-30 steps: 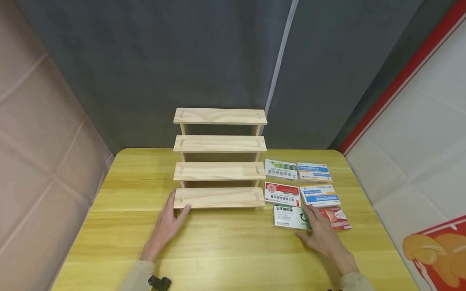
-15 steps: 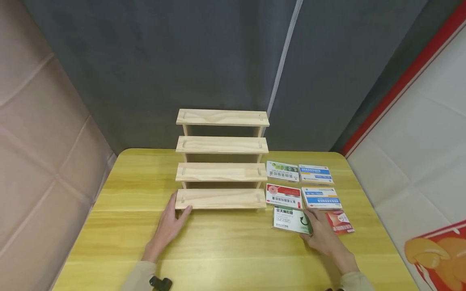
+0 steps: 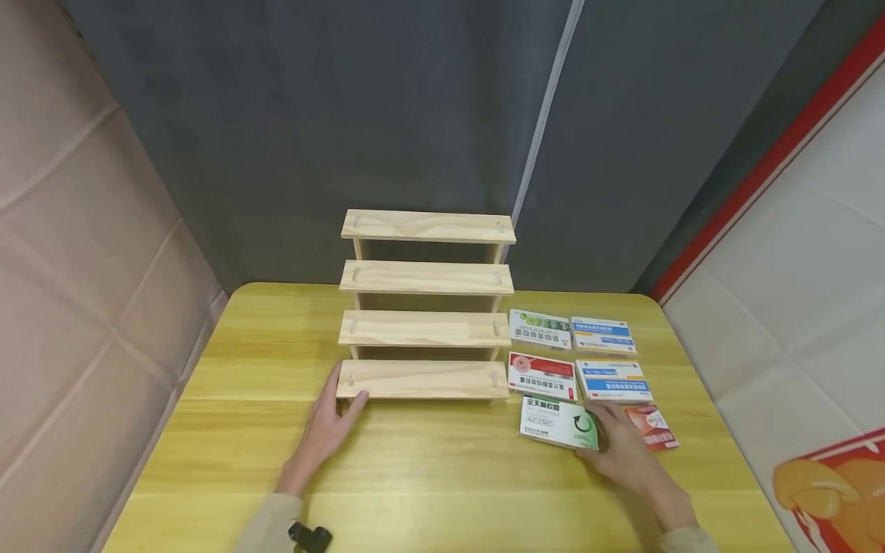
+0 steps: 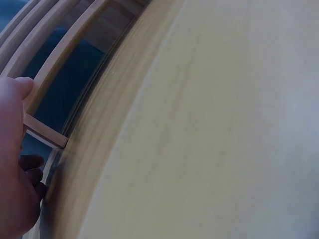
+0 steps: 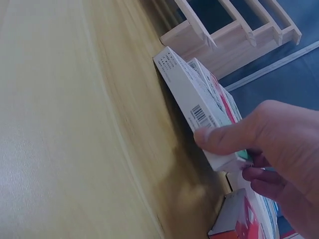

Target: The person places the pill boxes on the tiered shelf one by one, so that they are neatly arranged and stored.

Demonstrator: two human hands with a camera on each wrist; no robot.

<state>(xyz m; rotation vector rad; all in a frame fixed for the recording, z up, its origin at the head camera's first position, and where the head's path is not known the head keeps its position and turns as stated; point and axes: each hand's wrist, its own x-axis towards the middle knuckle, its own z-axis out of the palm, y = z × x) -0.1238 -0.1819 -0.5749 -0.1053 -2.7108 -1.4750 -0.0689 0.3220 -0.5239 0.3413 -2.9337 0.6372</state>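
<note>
Note slight shift of right hand (image 3: 631, 455) since the earlier frame, uncovering more of green-and-white box (image 3: 553, 421); see it pinched between thumb and fingers, right of and nearer than wooden rack (image 3: 423, 379). Cannot tell whether clear of table (image 3: 429, 476). Note left hand (image 3: 323, 424) gripping rack's front left corner, thumb on front edge. See red-and-white box (image 3: 542, 375) just right of rack, two blue-and-white boxes (image 3: 613, 380) farther right.

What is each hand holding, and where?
The right hand pinches the white-and-green box by its right end; the left hand holds the lowest shelf board by its left end.
</note>
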